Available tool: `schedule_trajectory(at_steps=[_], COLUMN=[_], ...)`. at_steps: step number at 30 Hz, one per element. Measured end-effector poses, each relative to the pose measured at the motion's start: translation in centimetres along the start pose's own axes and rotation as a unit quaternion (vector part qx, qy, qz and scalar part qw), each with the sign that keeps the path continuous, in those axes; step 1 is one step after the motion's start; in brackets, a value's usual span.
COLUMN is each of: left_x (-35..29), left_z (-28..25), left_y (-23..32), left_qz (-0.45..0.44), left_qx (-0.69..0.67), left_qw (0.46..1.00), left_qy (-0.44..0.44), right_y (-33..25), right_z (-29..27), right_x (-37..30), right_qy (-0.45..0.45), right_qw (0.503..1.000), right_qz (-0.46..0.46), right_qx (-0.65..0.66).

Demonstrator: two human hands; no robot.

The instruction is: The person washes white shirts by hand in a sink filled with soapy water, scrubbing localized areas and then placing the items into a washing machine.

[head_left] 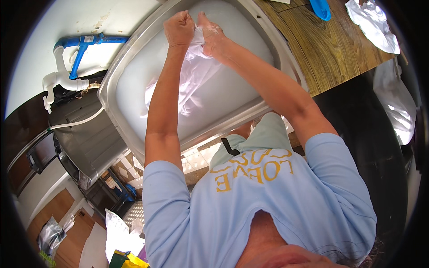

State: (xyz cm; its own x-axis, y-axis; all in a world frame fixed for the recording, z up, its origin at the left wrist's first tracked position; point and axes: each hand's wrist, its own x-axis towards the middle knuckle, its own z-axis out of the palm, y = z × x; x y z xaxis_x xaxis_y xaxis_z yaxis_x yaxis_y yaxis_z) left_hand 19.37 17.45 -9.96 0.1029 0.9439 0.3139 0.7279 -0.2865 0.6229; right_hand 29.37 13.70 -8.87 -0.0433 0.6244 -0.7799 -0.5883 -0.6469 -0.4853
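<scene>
A wet white cloth point(196, 78) hangs from my hands into cloudy water in a metal sink point(295, 73). My left hand point(179, 30) is a fist around one part of its upper end. Beside it, my right hand point(212, 38) grips the same cloth, with the thumb pointing up. The bunched fabric between the two hands looks twisted. Lower down the cloth spreads out, partly under the water and partly hidden behind my left forearm. What kind of cloth it is I cannot make out.
Left of the sink are blue pipes point(78, 58) and a white tap point(60, 80). A wooden tabletop point(333, 42) adjoins the right side, bearing a blue object point(320, 10) and a white crumpled cloth or bag point(373, 27). A grey appliance point(87, 138) stands at the lower left.
</scene>
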Motion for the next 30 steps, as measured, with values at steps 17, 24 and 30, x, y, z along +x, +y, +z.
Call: schedule_trajectory(at_steps=[17,24,30], left_x=[-1.3,-1.9,-3.3], left_z=[-0.8,-2.6,-4.5], left_y=[0.8,0.1,-1.3], left_qz=[-0.114,-0.138,-0.104], left_qx=[-0.386,-0.387,-0.412], left_qw=[0.912,0.911,0.896], left_qy=[0.082,-0.045,-0.128], right_y=[-1.6,-1.6,-3.3], right_z=[-0.7,-0.9,-2.2], right_x=[0.7,1.4,0.3], right_qy=[-0.06,-0.121,-0.278], right_qw=[0.992,0.985,0.939], right_qz=[-0.058,-0.087,-0.17], right_qx=[0.096,0.085,-0.113])
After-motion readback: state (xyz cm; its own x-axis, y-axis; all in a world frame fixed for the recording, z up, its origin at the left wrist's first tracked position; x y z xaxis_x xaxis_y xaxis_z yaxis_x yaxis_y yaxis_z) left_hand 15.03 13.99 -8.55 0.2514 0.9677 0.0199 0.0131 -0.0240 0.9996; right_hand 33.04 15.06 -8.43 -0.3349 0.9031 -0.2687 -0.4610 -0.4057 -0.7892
